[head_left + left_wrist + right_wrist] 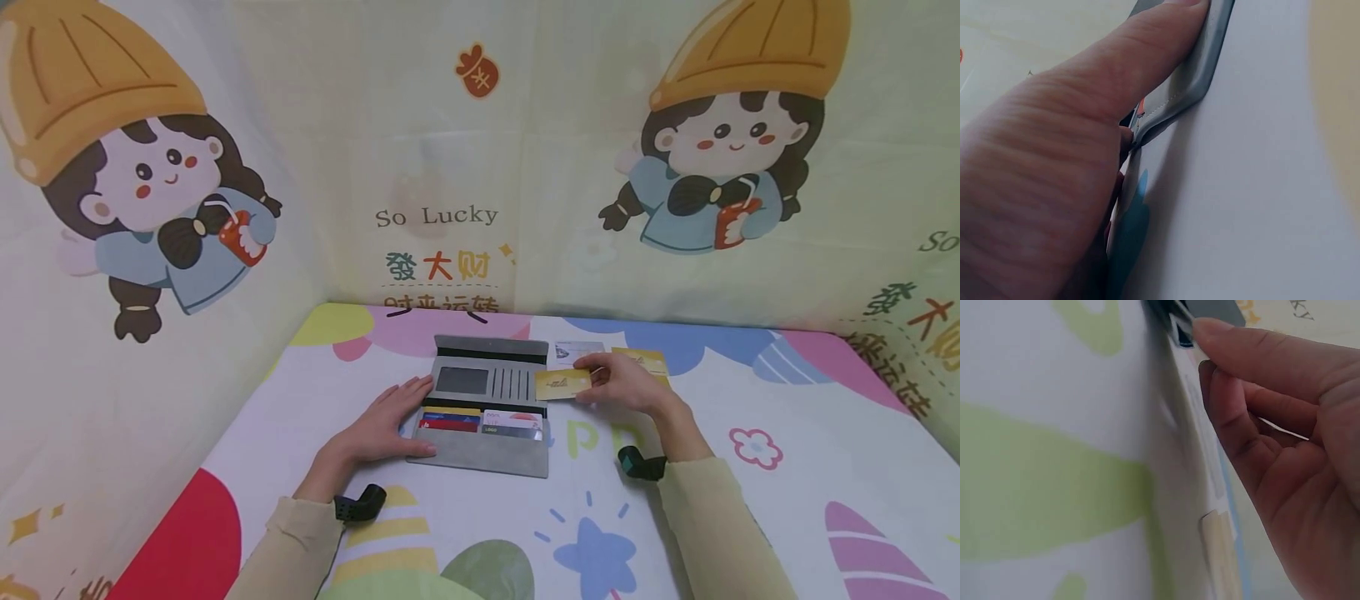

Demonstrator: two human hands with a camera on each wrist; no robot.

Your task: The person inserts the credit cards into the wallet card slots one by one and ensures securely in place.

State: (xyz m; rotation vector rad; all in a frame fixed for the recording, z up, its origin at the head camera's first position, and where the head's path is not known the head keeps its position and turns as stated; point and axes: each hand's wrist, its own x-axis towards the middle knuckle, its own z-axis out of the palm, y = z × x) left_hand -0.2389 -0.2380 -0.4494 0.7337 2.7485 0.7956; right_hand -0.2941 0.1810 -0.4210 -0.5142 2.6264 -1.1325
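A grey wallet lies unfolded on the table, with several cards in the slots of its near panel. My left hand rests along its left side, fingers extended at the edge and thumb lying on the near panel. Between thumb and fingers my right hand pinches a gold card by its right end. The card's left end is at the right edge of the wallet's middle panel, beside a column of narrow slots; whether it enters a slot I cannot tell.
Behind the right hand lie a silvery card and another gold card, partly hidden by the hand. A patterned cloth covers the table. Printed sheets stand up behind it and along the left.
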